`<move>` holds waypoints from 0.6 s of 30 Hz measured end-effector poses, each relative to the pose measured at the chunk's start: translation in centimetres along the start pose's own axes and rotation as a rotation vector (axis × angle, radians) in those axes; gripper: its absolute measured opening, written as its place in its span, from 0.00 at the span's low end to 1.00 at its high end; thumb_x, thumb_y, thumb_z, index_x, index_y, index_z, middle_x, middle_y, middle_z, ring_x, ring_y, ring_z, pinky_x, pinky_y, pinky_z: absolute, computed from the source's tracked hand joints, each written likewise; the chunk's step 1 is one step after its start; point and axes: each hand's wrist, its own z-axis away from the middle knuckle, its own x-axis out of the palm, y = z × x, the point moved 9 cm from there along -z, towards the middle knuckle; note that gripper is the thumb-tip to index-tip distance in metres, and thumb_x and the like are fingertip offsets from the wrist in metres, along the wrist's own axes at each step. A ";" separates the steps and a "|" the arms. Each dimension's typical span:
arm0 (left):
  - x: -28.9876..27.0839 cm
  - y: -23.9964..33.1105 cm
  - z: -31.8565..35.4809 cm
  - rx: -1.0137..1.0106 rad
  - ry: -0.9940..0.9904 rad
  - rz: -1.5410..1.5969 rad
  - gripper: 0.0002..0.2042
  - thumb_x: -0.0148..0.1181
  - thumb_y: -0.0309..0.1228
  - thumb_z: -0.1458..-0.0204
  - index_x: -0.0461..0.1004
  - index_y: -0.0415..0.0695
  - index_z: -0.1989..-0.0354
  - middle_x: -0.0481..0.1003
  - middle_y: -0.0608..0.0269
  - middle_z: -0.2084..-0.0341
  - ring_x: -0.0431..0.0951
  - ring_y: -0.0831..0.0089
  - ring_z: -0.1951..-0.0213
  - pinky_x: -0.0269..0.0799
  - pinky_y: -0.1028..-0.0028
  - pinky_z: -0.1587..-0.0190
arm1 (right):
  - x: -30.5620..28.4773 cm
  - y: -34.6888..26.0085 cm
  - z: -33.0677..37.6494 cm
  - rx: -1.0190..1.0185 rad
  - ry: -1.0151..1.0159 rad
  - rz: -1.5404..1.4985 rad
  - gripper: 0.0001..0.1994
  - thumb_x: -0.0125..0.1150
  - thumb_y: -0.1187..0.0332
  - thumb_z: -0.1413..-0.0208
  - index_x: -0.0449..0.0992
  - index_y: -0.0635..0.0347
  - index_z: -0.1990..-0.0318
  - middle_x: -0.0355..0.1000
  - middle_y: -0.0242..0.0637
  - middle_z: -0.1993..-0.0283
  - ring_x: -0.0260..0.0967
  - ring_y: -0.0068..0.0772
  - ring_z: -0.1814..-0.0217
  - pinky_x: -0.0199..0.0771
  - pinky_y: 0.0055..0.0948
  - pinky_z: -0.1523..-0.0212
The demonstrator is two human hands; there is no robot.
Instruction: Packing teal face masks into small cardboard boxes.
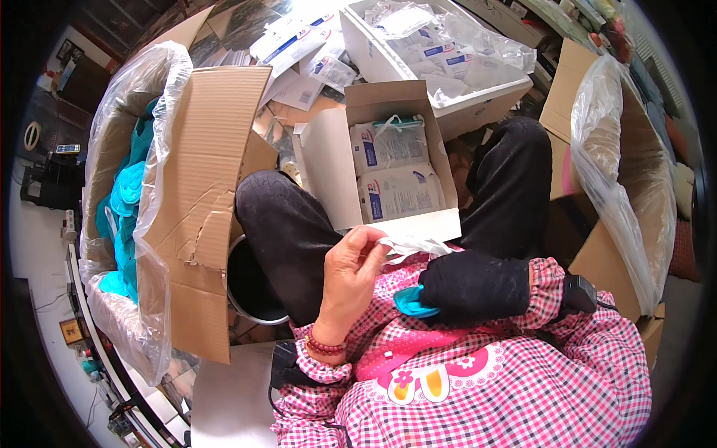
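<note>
My bare left hand (pixel 351 272), with a beaded bracelet at the wrist, pinches thin white straps (pixel 414 246) between thumb and fingertips. To its right is my right hand (pixel 474 287), covered by a black glove and curled closed. A folded teal cloth piece (pixel 413 302) sticks out from that hand; the rest of it is hidden. Just beyond both hands, an open white carton (pixel 328 179) stands between my bent knees. Inside lie printed clear packets, one packet (pixel 399 194) nearer and another packet (pixel 388 145) farther, with a white strap and teal showing on the far one.
At left stands a cardboard box (pixel 198 209) with a plastic liner, holding teal pieces (pixel 127 194). A white foam box (pixel 478 108) full of packets is beyond the carton, beside loose packets (pixel 291 41). Another lined cardboard box (pixel 642 172) is at right. A dark bucket (pixel 254 287) sits by my left knee.
</note>
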 end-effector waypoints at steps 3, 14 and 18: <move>-0.1 -2.0 0.2 -0.115 -0.005 0.185 0.03 0.60 0.22 0.42 0.74 0.36 0.62 0.71 0.69 0.74 0.71 0.84 0.72 0.69 0.80 0.67 | 0.2 -0.5 -0.2 0.010 -0.060 0.081 0.10 0.61 0.62 0.46 0.77 0.59 0.70 0.74 0.44 0.73 0.74 0.45 0.73 0.74 0.40 0.69; 0.8 2.9 -0.1 0.240 -0.171 -0.376 0.30 0.65 0.18 0.52 0.67 0.42 0.38 0.73 0.54 0.45 0.72 0.57 0.40 0.66 0.66 0.38 | -0.6 -3.0 0.8 -0.148 0.074 0.094 0.13 0.59 0.61 0.44 0.73 0.63 0.73 0.70 0.44 0.74 0.72 0.43 0.73 0.71 0.37 0.72; 4.6 4.5 1.1 0.342 -0.506 -0.230 0.46 0.69 0.11 0.67 0.61 0.45 0.32 0.64 0.55 0.34 0.55 0.52 0.28 0.54 0.60 0.28 | -0.9 -4.0 1.0 -0.156 -0.008 0.019 0.12 0.61 0.62 0.45 0.75 0.62 0.70 0.71 0.44 0.72 0.72 0.44 0.70 0.72 0.39 0.69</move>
